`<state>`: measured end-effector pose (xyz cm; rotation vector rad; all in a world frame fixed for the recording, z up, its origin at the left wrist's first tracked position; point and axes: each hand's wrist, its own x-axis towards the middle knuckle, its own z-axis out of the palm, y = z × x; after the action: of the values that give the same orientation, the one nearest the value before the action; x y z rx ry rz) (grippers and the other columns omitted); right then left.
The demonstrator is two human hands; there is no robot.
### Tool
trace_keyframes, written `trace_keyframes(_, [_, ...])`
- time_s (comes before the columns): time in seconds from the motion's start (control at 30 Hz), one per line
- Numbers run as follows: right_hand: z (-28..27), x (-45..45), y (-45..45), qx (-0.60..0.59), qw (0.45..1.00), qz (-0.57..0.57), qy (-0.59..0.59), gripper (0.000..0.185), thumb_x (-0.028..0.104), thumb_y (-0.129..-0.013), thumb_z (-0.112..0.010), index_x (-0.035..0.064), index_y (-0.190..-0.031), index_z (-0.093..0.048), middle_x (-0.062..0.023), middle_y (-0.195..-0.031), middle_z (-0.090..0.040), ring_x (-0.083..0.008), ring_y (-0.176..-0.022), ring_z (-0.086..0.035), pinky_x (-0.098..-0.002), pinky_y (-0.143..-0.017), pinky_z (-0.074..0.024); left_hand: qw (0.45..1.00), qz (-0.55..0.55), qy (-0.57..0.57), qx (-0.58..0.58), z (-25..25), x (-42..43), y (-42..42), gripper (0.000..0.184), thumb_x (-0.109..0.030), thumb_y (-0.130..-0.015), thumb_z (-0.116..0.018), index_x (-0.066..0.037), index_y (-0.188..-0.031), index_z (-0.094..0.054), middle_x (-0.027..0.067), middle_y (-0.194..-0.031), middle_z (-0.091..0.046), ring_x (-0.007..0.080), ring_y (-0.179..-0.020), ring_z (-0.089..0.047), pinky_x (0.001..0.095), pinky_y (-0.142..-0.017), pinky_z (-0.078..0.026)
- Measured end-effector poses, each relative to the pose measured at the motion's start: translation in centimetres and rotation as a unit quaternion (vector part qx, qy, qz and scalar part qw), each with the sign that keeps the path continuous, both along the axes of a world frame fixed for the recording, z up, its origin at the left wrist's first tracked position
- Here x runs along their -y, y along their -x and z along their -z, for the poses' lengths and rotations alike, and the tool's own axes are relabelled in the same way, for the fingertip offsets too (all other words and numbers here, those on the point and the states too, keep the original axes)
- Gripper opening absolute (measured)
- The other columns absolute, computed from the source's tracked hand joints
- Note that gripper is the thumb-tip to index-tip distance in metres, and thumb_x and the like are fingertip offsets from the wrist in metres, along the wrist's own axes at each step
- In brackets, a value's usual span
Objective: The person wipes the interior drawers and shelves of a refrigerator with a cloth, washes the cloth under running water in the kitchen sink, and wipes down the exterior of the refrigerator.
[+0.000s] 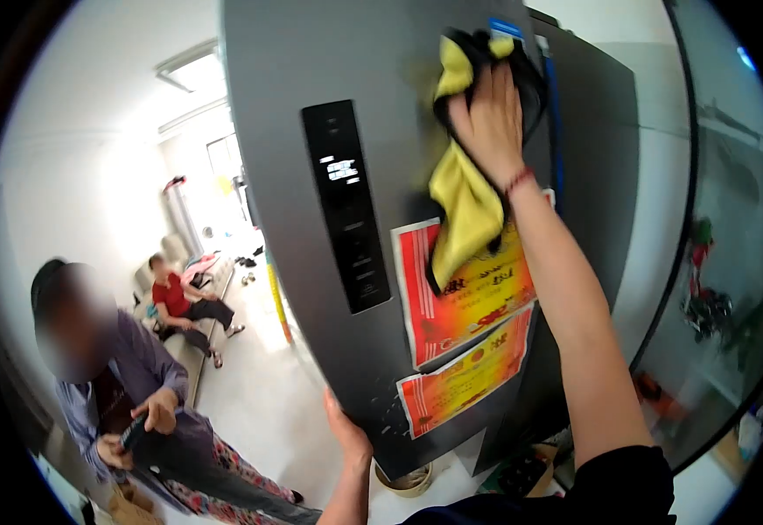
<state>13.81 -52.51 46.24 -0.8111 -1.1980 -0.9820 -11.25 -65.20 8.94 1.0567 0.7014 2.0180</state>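
Observation:
My right hand presses a yellow cloth with black edging against the upper part of a grey fridge door. The cloth hangs down over the top of a red and yellow sheet stuck on the door. A second such sheet is below it. Left of the cloth, a black display panel shows lit characters. Low on the door, my left hand rests at its left edge with the fingers behind it; only part of the hand shows.
At the left a person in a purple shirt holds a dark object. Farther back, another person in red sits on a sofa. A bowl stands on the floor under the door. At the right is a glass panel.

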Motion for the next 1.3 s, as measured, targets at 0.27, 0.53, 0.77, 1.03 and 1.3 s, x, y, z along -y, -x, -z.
trace_keyframes(0.27, [6.0, 5.3, 7.2, 0.306, 0.949, -0.074, 0.0, 0.064, 0.031, -0.086, -0.059, 0.0201, -0.144, -0.034, -0.0119, -0.133, -0.051, -0.0267, -0.121, -0.051, -0.0361, -0.103, -0.0389, 0.983, -0.127, 0.022, -0.127, 1.0, -0.9, 0.9, 0.055, -0.036, -0.101, -0.032, 0.004, -0.138, -0.037, 0.016, -0.142, -0.04, 0.0246, -0.133, -0.035, 0.0353, -0.112, -0.023])
trace_keyframes(0.53, [5.4, 1.9, 5.7, 0.346, 0.936, 0.019, -0.057, 0.059, 0.029, -0.094, -0.046, 0.0115, -0.146, -0.025, -0.0156, -0.142, -0.04, -0.0334, -0.125, -0.045, -0.041, -0.103, -0.0377, 0.977, -0.149, 0.037, -0.15, 0.5, -2.0, 1.4, 0.051, -0.029, -0.101, -0.027, 0.005, -0.138, -0.035, 0.0183, -0.137, -0.041, 0.0274, -0.13, -0.037, 0.0336, -0.11, -0.025])
trace_keyframes(0.77, [6.4, 1.8, 6.9, 0.335, 0.942, -0.002, -0.03, 0.06, 0.023, -0.095, -0.042, 0.0061, -0.148, -0.019, -0.0171, -0.146, -0.033, -0.0354, -0.128, -0.04, -0.0412, -0.105, -0.0344, 0.961, -0.156, 0.053, -0.223, -1.2, -0.8, 1.5, 0.05, -0.03, -0.1, -0.027, 0.004, -0.137, -0.035, 0.0211, -0.129, -0.044, 0.0314, -0.121, -0.042, 0.0352, -0.104, -0.03])
trace_keyframes(1.03, [11.4, 9.4, 14.6, 0.392, 0.904, -0.107, 0.135, 0.078, 0.021, -0.075, -0.062, 0.0183, -0.147, -0.031, -0.0174, -0.134, -0.048, -0.0352, -0.127, -0.043, -0.0431, -0.108, -0.0293, 0.964, -0.15, 0.021, -0.217, -0.9, -1.1, 2.1, 0.053, -0.033, -0.101, -0.027, 0.004, -0.138, -0.034, 0.0192, -0.12, -0.045, 0.0304, -0.113, -0.044, 0.0336, -0.102, -0.03])
trace_keyframes(1.3, [17.3, 9.6, 19.1, 0.579, 0.754, -0.151, 0.27, 0.034, 0.029, -0.086, -0.059, -0.0007, -0.104, -0.058, -0.0191, -0.1, -0.061, -0.0333, -0.096, -0.06, -0.04, -0.086, -0.0463, 0.996, -0.001, 0.077, -0.046, 0.9, -0.9, 5.1, 0.042, -0.019, -0.096, -0.051, 0.0, -0.132, -0.044, 0.0078, -0.116, -0.052, 0.0201, -0.113, -0.047, 0.036, -0.102, -0.035])
